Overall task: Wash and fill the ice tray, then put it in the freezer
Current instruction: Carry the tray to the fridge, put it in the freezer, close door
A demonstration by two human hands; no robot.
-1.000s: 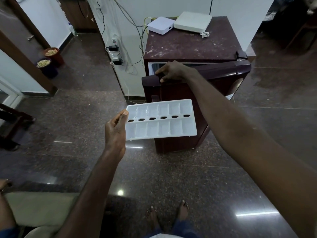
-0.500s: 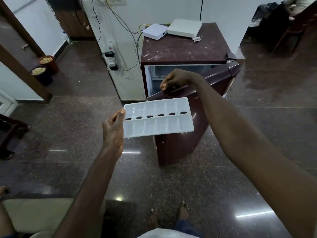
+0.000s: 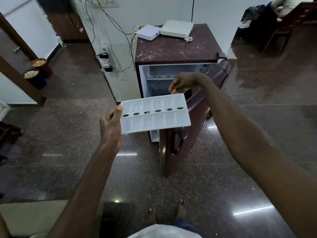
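My left hand [image 3: 110, 124] pinches the left short edge of a white ice tray [image 3: 154, 121] and holds it nearly level in front of the small maroon fridge [image 3: 175, 50]. The tray has two rows of cells and a line of holes down its middle. The fridge door [image 3: 185, 138] stands swung out to the right, showing the white freezer compartment [image 3: 171, 71] at the top. My right hand [image 3: 183, 82] hangs with loosely curled fingers just above the door's top edge, behind the tray's far right corner. The tray hides whether it touches the door.
Two white boxes [image 3: 148, 32] with cables sit on the fridge top. A power strip [image 3: 105, 60] hangs on the wall to its left. Two pots [image 3: 40, 65] stand by the left doorway, a wooden chair [image 3: 283, 26] at far right. My bare feet [image 3: 181, 210] are on the polished stone floor.
The fridge door has swung from nearly shut to wide open. My right hand followed its top edge and its grip has loosened. The tray stays in my left hand.
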